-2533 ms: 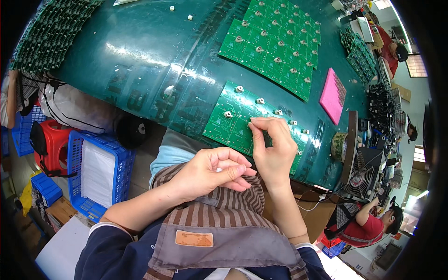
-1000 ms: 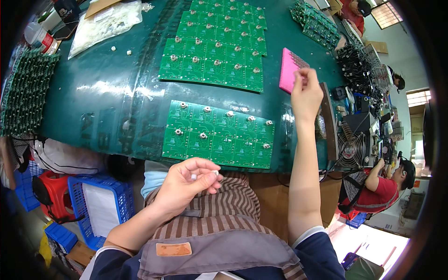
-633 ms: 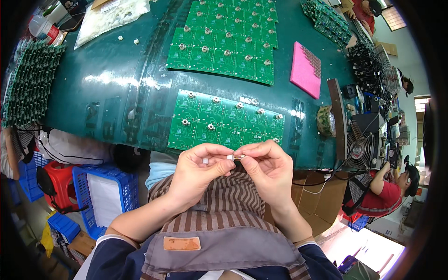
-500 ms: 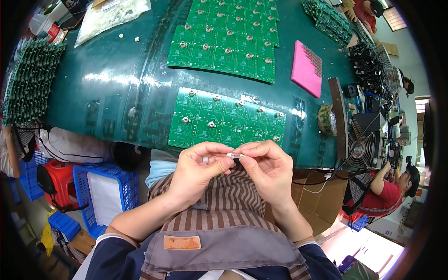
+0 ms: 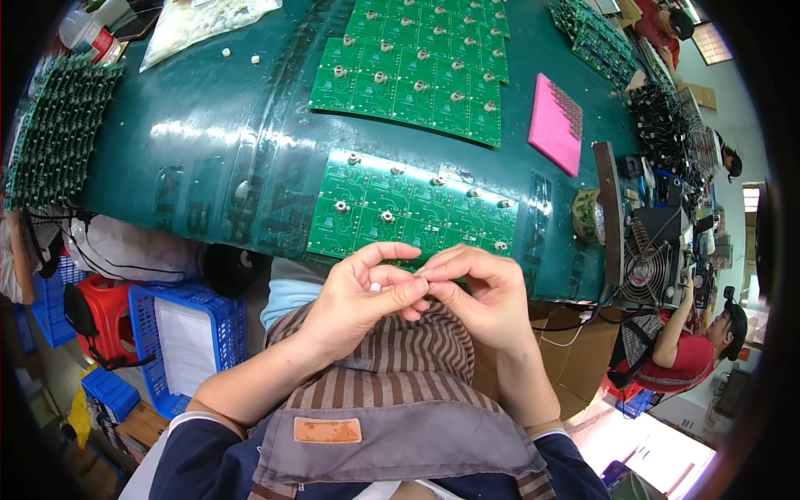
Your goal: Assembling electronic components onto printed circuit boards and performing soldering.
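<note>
White spacer (image 5: 375, 288) sits gripped in the left hand (image 5: 352, 298), presumably saving reaches, while what the right hand (image 5: 490, 293) pinches I cannot tell.

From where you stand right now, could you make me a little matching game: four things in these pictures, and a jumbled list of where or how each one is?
Things:
1. Pink block
2. Red stool
3. Plastic bag
4. Left hand

Places or states:
A. Holds many whitish pieces
B. Has a small white piece tucked by its curled fingers
C. Lies on the green table, small bits covering part of its top
D. Stands left of the large blue basket

Right pairs: 1-C, 2-D, 3-A, 4-B
</note>
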Demonstrator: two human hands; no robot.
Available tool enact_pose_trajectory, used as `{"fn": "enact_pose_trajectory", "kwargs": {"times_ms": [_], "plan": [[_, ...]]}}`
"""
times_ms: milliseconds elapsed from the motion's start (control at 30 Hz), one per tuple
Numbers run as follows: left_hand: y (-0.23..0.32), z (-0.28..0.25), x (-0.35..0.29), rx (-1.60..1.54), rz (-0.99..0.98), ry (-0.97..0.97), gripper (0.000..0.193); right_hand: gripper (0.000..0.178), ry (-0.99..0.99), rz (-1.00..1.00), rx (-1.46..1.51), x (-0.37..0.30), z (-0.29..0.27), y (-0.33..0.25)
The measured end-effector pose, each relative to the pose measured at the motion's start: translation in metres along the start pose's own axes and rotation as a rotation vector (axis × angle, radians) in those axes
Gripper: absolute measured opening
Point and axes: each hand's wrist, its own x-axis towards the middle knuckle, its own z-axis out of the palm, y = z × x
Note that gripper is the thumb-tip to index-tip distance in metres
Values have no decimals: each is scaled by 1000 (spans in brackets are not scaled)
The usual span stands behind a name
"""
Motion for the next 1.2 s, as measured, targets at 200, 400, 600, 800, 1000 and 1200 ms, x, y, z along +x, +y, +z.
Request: {"fn": "enact_pose_trajectory", "kwargs": {"times_ms": [200, 400, 600, 800, 1000, 1200], "plan": [[-3, 3, -9, -32, -92, -6, 34, 7, 277, -152, -545, 28, -6, 11], [4, 0, -23, -56, -266, -23, 39, 6, 260, -37, -572, 32, -1, 13], [-8, -6, -21, -36, -193, -49, 33, 7, 313, -69, -588, 31, 4, 18], [-6, -6, -22, -107, -154, -25, 22, 7, 376, -143, -576, 29, 11, 24], [-3, -6, -23, -61, -148, -13, 14, 8, 390, -262, -653, 25, 12, 27], [-4, -10, -22, 45, -94, -32, 13, 10, 395, -248, -665, 24, 15, 28]]}}
